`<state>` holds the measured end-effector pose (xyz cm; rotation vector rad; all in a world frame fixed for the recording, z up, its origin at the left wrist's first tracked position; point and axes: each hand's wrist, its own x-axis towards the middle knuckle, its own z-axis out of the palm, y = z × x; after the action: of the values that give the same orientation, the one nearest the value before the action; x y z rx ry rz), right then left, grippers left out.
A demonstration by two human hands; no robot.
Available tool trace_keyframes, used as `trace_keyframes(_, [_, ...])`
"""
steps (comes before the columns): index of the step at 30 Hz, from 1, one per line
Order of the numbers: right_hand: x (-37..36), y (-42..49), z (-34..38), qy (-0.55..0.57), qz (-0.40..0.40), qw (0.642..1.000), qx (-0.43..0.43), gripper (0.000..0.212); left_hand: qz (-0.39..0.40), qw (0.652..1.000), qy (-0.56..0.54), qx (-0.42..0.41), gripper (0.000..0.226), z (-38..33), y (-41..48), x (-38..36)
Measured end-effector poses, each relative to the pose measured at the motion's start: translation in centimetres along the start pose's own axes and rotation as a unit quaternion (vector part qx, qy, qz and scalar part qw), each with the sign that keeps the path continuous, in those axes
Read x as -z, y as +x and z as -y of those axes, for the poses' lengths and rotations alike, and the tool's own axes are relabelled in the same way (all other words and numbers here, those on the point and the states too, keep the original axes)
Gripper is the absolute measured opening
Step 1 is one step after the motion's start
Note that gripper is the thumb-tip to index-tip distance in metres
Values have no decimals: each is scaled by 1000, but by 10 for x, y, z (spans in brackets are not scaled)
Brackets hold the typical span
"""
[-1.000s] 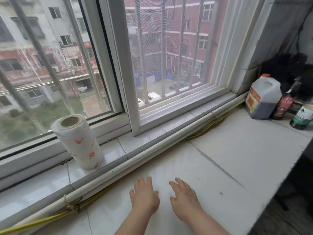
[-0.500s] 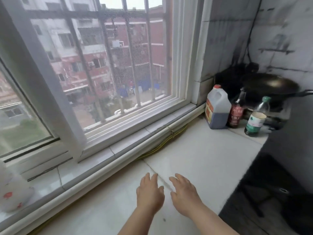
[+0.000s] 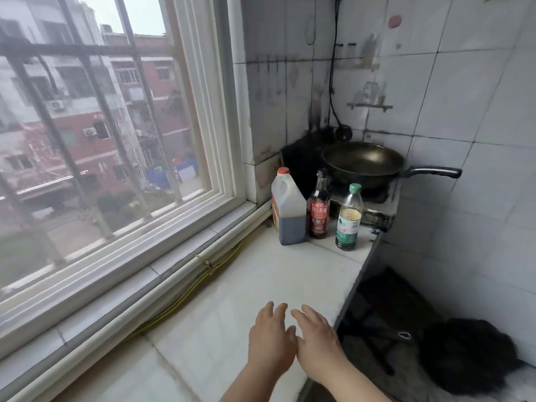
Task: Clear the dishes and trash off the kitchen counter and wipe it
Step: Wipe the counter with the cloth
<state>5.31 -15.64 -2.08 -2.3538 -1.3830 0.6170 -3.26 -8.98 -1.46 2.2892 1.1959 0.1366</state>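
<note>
Bottom edge cuts the arm [image 3: 353,385] behind the right hand [image 3: 317,343].

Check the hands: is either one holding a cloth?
No, the left hand and the right hand are both open over the counter with nothing in them.

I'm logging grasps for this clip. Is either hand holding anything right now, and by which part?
Nothing is held. The left hand and right hand lie side by side over the white counter, fingers relaxed.
</note>
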Motion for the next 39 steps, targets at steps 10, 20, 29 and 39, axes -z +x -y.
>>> trace_keyframes(10, [51, 66, -32, 0, -49, 998, -47, 53, 5, 997, -44, -65, 52, -40, 95, -7])
trace_keyframes(20, [77, 127, -58, 89, -111, 983, -117, 51, 9, 993, -90, -82, 50, -51, 166, 0])
trace_keyframes(29, [119, 191, -106, 246, -237, 921, -189, 80, -49, 987, -129, -76, 48, -108, 219, 19])
trace_keyframes(39, [164, 248, -172, 273, -167, 936, -146, 90, -160, 938, -306, 18, 64, -190, 326, 28])
